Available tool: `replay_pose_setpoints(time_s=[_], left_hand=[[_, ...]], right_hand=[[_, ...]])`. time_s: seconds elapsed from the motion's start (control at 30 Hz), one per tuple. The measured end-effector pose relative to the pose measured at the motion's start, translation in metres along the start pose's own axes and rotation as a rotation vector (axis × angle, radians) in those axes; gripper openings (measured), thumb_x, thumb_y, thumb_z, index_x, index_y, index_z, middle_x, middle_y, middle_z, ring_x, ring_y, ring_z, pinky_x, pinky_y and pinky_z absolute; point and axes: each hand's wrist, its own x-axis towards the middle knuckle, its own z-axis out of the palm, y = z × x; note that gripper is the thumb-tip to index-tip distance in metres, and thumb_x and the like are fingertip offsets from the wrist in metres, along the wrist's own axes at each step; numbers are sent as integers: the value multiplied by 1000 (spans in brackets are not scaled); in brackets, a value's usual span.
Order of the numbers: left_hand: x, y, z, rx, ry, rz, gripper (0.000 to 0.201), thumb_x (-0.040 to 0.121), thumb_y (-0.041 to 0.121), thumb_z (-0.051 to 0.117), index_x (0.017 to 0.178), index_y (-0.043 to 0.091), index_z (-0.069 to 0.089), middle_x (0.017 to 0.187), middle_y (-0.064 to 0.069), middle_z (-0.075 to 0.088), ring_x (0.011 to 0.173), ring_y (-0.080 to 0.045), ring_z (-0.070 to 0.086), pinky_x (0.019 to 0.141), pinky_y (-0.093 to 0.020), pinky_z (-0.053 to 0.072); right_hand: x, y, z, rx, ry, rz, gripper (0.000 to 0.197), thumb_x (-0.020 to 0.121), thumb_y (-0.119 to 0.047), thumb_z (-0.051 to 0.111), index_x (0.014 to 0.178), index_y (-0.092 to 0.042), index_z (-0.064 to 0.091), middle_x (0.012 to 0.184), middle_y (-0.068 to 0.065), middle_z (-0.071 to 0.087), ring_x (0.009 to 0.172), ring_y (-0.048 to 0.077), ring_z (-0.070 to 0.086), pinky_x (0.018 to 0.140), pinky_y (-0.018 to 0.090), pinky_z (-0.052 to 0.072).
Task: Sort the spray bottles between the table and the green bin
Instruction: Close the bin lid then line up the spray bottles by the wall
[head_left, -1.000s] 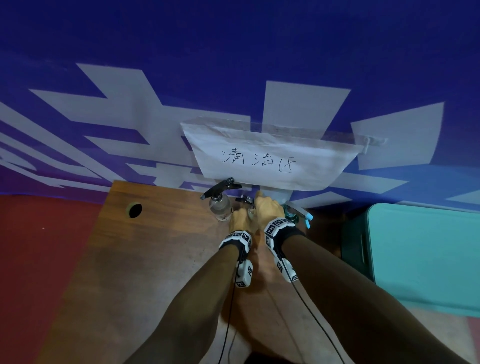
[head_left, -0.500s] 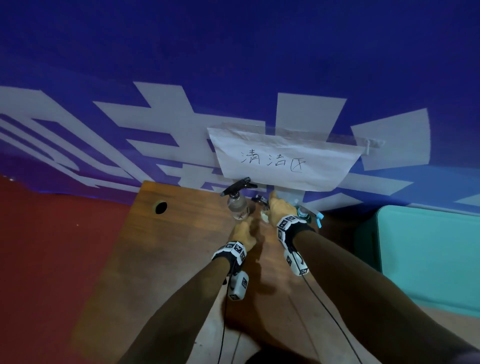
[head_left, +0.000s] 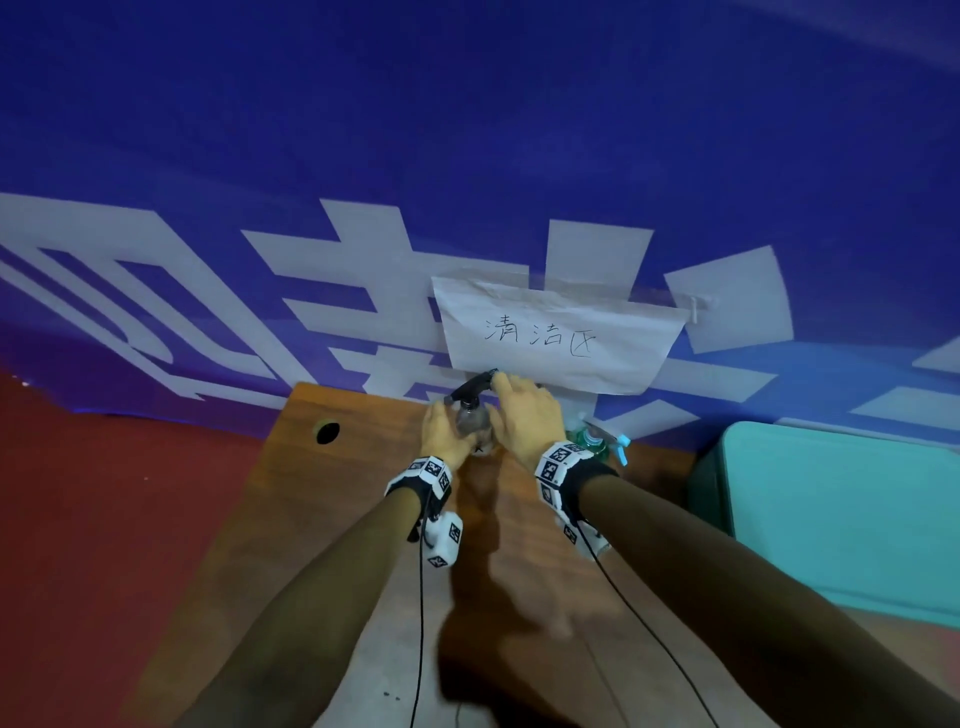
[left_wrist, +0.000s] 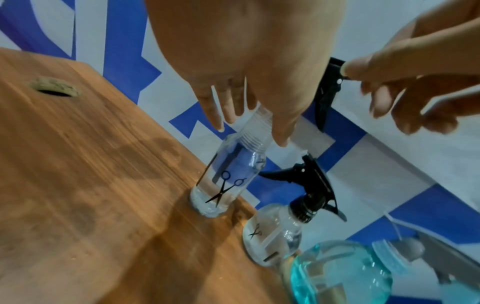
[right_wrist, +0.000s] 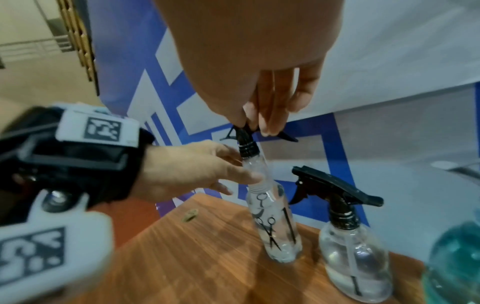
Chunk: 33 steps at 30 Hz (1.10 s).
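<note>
Your left hand (right_wrist: 192, 170) holds the tall clear bottle (right_wrist: 278, 224) by its neck, and your right hand (right_wrist: 259, 82) pinches its black sprayer from above. Two more bottles stand just right of your hands. The green bin (head_left: 831, 519) sits farther right; sorting looks barely begun.

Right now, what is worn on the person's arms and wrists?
Both forearms are bare, with no sleeves. The left wrist band and right wrist band are black straps carrying white blocks printed with black square markers. A white marker block hangs under the left wrist, and a thin black cable trails from each band.
</note>
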Motion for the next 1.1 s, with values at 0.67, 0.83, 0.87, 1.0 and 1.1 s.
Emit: replay_pose_setpoints(time_s=[0.67,0.83,0.87,1.0,1.1], left_hand=[[13,18,-14,78,-184,-3,29,89,5,69,117,-4,66,110,-20,69,106,-35,65,94,-42,51],[5,16,-16,3,-193,-2,23,82,3,74,104,5,70,92,-3,70,90,-25,67,77,-31,49],[4,16,-16,5,-186,5,22,80,5,75,102,6,70,91,-3,71,89,-25,68,76,-30,49],[-1,20,-13,5,-152,-1,12,82,10,73,90,11,64,84,-2,65,80,-23,63,75,-29,47],[-3,20,-8,9,-129,3,6,85,8,67,91,6,67,86,-10,68,79,-23,58,72,-29,44]], right_hand=[[56,-30,0,-358,-263,-319,42,80,-37,73,114,-20,55,104,-1,66,105,24,56,96,44,30],[70,-36,7,-341,-389,-259,51,77,-35,76,117,-20,48,89,0,71,91,24,67,98,40,40],[71,-36,8,-355,-391,-249,54,77,-35,77,119,-20,46,86,-1,71,90,24,68,100,40,39],[73,-41,12,-477,-421,-231,52,87,-36,69,131,-20,45,92,-2,70,94,24,67,103,43,36],[73,-42,12,-579,-456,-231,41,92,-49,60,121,-21,56,94,-4,69,92,21,66,95,43,39]])
